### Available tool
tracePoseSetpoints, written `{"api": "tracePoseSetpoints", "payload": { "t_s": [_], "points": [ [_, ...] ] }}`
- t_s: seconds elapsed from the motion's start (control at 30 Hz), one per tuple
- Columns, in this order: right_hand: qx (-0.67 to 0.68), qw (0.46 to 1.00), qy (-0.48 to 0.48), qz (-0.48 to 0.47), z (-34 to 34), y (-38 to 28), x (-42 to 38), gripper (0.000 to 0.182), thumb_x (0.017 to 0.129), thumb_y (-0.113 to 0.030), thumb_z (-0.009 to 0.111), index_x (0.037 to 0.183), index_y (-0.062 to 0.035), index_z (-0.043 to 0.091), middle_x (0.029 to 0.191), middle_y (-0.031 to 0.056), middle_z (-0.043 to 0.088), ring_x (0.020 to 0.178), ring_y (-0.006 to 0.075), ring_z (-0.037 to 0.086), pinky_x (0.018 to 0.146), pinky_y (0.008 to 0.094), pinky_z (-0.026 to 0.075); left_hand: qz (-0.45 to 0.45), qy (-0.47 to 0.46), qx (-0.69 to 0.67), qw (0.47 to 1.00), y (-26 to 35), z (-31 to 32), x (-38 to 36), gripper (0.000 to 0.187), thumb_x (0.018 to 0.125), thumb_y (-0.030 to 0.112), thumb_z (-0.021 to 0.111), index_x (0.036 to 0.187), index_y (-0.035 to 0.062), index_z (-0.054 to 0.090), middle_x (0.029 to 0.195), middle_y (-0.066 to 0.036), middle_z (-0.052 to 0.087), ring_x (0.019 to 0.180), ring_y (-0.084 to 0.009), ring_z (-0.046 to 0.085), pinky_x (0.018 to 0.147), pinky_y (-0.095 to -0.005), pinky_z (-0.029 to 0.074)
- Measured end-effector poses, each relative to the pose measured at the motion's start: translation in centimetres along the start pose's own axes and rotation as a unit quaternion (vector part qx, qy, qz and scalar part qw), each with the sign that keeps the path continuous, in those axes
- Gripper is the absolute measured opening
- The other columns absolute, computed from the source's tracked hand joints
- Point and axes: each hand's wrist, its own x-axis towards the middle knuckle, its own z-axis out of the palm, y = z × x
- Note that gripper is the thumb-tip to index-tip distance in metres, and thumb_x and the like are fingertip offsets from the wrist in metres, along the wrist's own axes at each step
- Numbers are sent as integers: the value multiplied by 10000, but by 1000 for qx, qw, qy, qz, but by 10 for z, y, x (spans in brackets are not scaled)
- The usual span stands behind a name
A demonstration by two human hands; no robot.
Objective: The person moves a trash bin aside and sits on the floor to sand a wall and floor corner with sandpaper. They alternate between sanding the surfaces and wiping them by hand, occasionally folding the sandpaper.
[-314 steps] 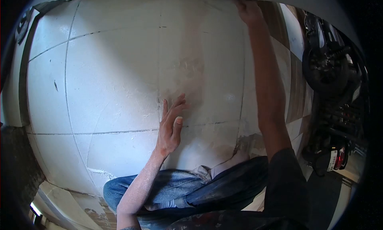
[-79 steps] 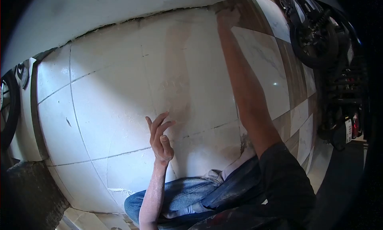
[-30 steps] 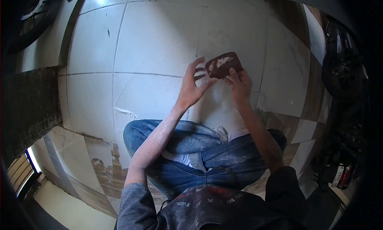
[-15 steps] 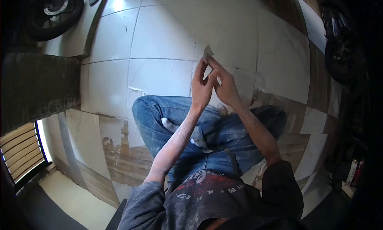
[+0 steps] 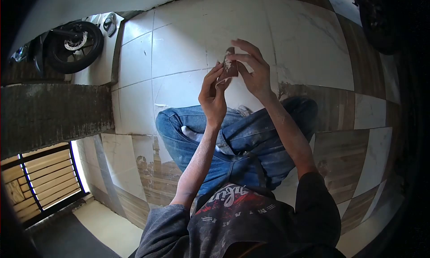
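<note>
A small folded piece of sandpaper, reddish-brown with whitish dust on its face, is held up in front of me above my lap. My left hand grips its lower left side, fingers behind it and thumb near the bottom edge. At the upper right edge, my right hand has its index fingertip over the dusty face and its thumb by the side, while the other fingers stretch out above. Pale dust coats both forearms.
I sit cross-legged in blue jeans on a tiled floor. A motorcycle wheel and a sandal are at upper left. A dark ledge and a slatted gate lie on the left; a dark vehicle part is at upper right.
The sandpaper has turned from its greyish side to the reddish-brown, dusty face. My hands have moved apart, the left lower and leftward, the right slightly right. The view has shifted.
</note>
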Motion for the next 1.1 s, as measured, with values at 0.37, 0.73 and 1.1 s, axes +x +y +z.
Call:
{"api": "tracePoseSetpoints", "payload": {
  "t_s": [0.37,0.73,1.1],
  "points": [
    [33,995,78,59,-22,-11,-3,361,742,-38,741,1076,-107,624,1182,56,611,1122,217,560,908,344,499,143,37,126,981,10,30,4,216,918,-27,529,1120,-23,608,1237,-181,572,1165,-257,555,986,-362,475],
    [48,992,102,49,-30,-9,10,859,751,-100,766,1449,-106,266,1076,53,603,1068,178,564,1006,415,381,127,105,101,981,7,52,21,173,920,17,568,1073,-27,636,1202,-142,593,1115,-211,575,957,-318,472],
    [98,990,61,86,-40,12,6,851,772,-144,768,1456,-120,262,977,26,615,1148,192,525,1054,422,311,149,93,122,977,4,64,19,225,942,64,560,1135,-45,599,1167,-138,610,1080,-195,585,937,-322,475]
  ]
}}
